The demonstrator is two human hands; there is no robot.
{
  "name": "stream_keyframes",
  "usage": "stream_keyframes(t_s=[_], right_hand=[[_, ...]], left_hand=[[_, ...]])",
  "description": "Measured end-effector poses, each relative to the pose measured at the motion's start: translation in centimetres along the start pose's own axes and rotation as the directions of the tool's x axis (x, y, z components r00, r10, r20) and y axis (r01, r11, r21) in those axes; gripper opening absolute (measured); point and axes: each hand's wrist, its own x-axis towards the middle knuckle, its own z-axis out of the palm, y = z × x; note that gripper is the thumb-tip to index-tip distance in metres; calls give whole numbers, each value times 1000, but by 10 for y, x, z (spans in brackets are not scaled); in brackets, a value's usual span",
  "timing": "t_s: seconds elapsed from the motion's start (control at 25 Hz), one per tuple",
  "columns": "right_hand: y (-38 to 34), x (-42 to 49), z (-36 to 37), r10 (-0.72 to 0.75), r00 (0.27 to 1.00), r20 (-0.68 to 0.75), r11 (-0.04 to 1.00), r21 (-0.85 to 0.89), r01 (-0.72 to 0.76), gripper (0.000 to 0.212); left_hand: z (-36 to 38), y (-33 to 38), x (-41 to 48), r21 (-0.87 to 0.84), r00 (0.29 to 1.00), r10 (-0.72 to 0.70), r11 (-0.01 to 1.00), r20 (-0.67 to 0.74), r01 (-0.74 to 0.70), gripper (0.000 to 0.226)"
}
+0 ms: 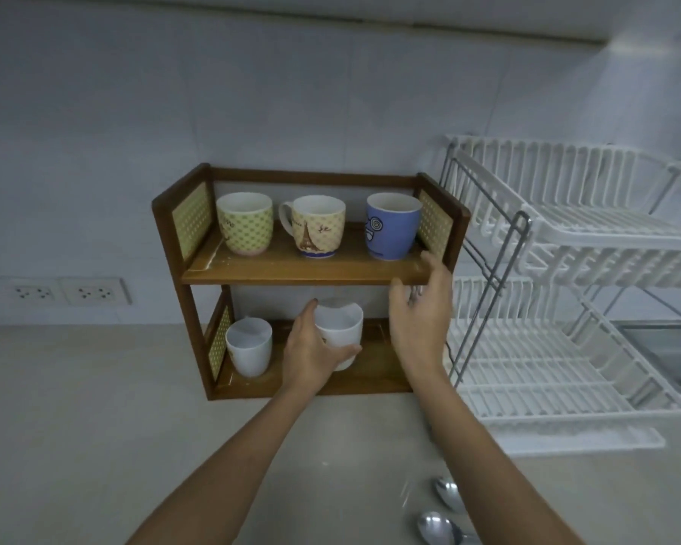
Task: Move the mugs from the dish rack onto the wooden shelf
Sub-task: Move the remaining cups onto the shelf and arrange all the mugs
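Note:
The two-tier wooden shelf (303, 271) stands against the wall. Its top tier carries a green dotted mug (245, 223), an Eiffel Tower mug (317, 226) and a blue mug (393, 225). On the bottom tier a white mug (249, 346) stands at the left. My left hand (311, 354) is wrapped around a second white mug (341, 328) in the middle of the bottom tier. My right hand (421, 308) hovers with fingers spread in front of the shelf's right end, holding nothing. The white two-tier dish rack (567, 293) at the right shows no mugs.
Two metal spoons (441, 513) lie on the beige counter near the bottom edge, under my right forearm. Wall sockets (71, 291) sit to the left of the shelf. A tiled wall runs behind everything.

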Motion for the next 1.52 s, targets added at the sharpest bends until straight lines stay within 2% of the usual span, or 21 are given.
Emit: stream_keyframes(t_s=[0.04, 0.08, 0.12, 0.16, 0.2, 0.24, 0.28, 0.36, 0.44, 0.56, 0.72, 0.84, 1.04, 1.24, 1.36, 1.44, 1.52], right_hand=[[13, -42, -12, -13, 999, 29, 997, -80, 16, 50], [27, -78, -20, 13, 991, 136, 979, -201, 14, 49], [41, -107, -22, 100, 948, 304, 932, -363, 18, 52], [57, -129, -20, 258, 843, 472, 836, -547, 51, 59], [71, -143, -17, 430, 696, 575, 718, -685, 123, 67], [81, -150, -15, 538, 566, 624, 630, -744, 221, 74], [88, -152, -14, 588, 482, 650, 589, -752, 296, 82], [102, -154, -14, 650, 375, 661, 571, -751, 332, 99], [112, -159, -14, 685, 324, 653, 562, -756, 337, 110], [115, -169, -12, 698, 336, 632, 556, -774, 302, 111], [115, -190, -11, 644, 457, 613, 579, -781, 233, 102], [116, -196, -11, 616, 505, 604, 588, -780, 216, 101], [120, -197, -9, 618, 502, 604, 589, -779, 212, 100], [116, -193, -9, 636, 478, 605, 571, -787, 236, 100], [107, -185, -9, 684, 422, 595, 537, -802, 261, 98], [93, -172, -6, 698, 396, 597, 524, -802, 285, 90], [79, -151, -9, 669, 419, 614, 565, -786, 249, 76]], left_hand=[[5, 1, 3, -9, 1000, -11, 1000, -1, 11, 110], [11, 3, 6, -11, 1000, -13, 1000, 4, 13, 109], [19, 5, 9, -6, 1000, -7, 1000, 16, 7, 108], [29, 7, 13, 0, 999, -5, 1000, 36, 5, 107], [39, 8, 15, 1, 998, -16, 1000, 56, 16, 107], [49, 9, 16, -1, 997, -38, 999, 63, 39, 107], [56, 9, 17, -2, 996, -63, 998, 61, 63, 107], [73, 8, 22, -2, 992, -101, 995, 71, 101, 106], [86, 2, 28, 16, 991, -101, 995, 91, 99, 104], [101, -4, 33, 51, 989, -88, 995, 119, 83, 102], [114, -12, 34, 19, 990, -62, 998, 126, 60, 104], [119, -18, 29, -3, 988, -62, 998, 138, 63, 106], [124, -24, 23, -2, 985, -55, 998, 163, 56, 105], [104, -20, 21, 81, 939, -47, 997, 341, 21, 107], [73, -8, 16, 150, 918, 1, 986, 397, -66, 95], [37, 1, 13, 148, 866, 76, 974, 494, -171, 79], [-2, 10, 13, 166, 767, 41, 968, 641, -190, 74]])
